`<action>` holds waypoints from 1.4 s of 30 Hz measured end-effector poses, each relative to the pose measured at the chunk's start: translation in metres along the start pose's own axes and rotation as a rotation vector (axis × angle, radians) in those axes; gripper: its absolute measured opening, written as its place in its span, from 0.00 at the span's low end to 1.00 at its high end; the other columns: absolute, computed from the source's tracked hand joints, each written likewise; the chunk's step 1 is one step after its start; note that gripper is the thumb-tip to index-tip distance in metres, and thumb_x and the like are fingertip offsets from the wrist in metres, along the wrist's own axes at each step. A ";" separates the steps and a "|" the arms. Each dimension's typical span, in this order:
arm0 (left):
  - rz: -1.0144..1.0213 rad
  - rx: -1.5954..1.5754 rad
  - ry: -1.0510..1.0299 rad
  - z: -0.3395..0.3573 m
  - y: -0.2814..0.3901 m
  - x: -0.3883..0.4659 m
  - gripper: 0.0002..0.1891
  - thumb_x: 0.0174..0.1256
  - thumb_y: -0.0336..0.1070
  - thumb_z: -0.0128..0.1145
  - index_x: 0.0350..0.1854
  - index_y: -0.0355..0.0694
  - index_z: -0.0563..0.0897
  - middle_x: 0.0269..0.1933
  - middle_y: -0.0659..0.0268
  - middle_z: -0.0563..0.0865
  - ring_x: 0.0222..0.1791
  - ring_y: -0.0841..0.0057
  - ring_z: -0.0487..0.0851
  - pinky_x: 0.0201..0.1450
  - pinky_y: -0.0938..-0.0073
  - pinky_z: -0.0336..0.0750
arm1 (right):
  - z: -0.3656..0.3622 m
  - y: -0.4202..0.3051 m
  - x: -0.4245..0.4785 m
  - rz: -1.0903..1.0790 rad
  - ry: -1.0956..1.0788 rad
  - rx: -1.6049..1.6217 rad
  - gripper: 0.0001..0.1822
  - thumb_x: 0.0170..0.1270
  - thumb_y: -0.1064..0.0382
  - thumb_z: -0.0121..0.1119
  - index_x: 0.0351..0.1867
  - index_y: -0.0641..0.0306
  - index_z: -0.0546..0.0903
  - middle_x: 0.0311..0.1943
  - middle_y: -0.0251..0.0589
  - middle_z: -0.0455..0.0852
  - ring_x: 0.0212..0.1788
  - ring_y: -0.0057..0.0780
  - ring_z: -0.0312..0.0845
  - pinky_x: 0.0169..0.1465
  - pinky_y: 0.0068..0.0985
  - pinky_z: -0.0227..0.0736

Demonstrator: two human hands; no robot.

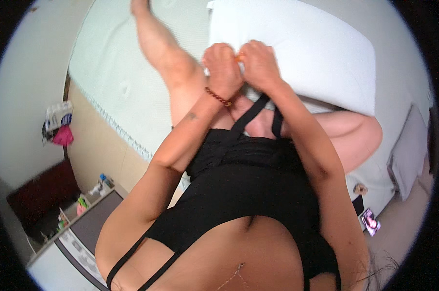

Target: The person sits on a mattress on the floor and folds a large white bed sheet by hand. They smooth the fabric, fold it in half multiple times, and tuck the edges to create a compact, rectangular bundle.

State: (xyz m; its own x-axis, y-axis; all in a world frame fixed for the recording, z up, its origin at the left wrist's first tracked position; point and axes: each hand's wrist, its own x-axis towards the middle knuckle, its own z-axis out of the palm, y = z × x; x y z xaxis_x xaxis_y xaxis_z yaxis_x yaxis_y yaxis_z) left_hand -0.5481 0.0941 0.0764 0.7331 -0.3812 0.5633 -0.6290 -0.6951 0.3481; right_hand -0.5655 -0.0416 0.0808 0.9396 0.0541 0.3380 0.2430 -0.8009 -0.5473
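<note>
My left hand (pixel 225 67), with a dark red beaded bracelet at the wrist, is curled in front of me, blurred. Close at its right is my right hand (pixel 260 63), its fingers also bent inward. A small orange thing (pixel 239 57) shows between the two hands; what it is and which hand holds it cannot be told. Both hands are over the near left part of a large white padded slab (pixel 325 54). Black straps (pixel 254 112) of my clothing run up below the hands. The palms and most fingertips are hidden.
I sit on a pale green bedspread (pixel 124 72). A grey cushion (pixel 408 152) leans at the right, with a lit phone (pixel 370 222) and a small brown item (pixel 360 188) nearer. An open-topped shelf unit (pixel 92 207) with small items stands at lower left; bags (pixel 61 120) hang on the wall.
</note>
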 end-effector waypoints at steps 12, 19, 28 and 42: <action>-0.257 -0.287 0.040 -0.004 -0.013 -0.016 0.02 0.72 0.31 0.55 0.42 0.41 0.79 0.49 0.62 0.82 0.53 0.62 0.74 0.59 0.63 0.68 | -0.025 0.012 0.005 0.382 -0.197 0.510 0.14 0.73 0.58 0.56 0.45 0.63 0.89 0.45 0.48 0.88 0.48 0.42 0.85 0.54 0.32 0.77; -0.351 -0.333 -0.035 -0.011 -0.008 -0.014 0.10 0.63 0.25 0.57 0.45 0.43 0.84 0.56 0.62 0.79 0.60 0.59 0.70 0.65 0.60 0.63 | -0.026 0.016 -0.001 0.322 -0.157 0.492 0.13 0.73 0.61 0.55 0.44 0.64 0.88 0.44 0.45 0.87 0.46 0.39 0.84 0.53 0.33 0.76; -0.454 -0.282 -0.025 -0.007 -0.008 -0.017 0.13 0.64 0.27 0.59 0.49 0.45 0.87 0.61 0.60 0.79 0.62 0.57 0.72 0.69 0.60 0.66 | -0.030 0.006 -0.002 0.270 -0.171 0.438 0.10 0.65 0.66 0.65 0.46 0.62 0.88 0.42 0.44 0.85 0.44 0.38 0.84 0.51 0.30 0.77; -0.336 -0.236 0.016 -0.017 0.007 -0.027 0.12 0.53 0.33 0.69 0.41 0.48 0.86 0.55 0.63 0.82 0.60 0.57 0.74 0.63 0.56 0.67 | -0.025 0.014 0.001 -0.004 -0.199 0.301 0.08 0.60 0.71 0.69 0.41 0.64 0.87 0.38 0.44 0.80 0.39 0.38 0.80 0.44 0.30 0.76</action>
State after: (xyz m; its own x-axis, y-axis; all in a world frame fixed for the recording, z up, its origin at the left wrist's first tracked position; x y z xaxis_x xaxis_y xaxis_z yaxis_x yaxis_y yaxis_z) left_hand -0.5766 0.1102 0.0766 0.9048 -0.1458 0.4000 -0.3986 -0.6200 0.6758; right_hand -0.5675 -0.0682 0.0927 0.9597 0.1958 0.2016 0.2795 -0.5903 -0.7573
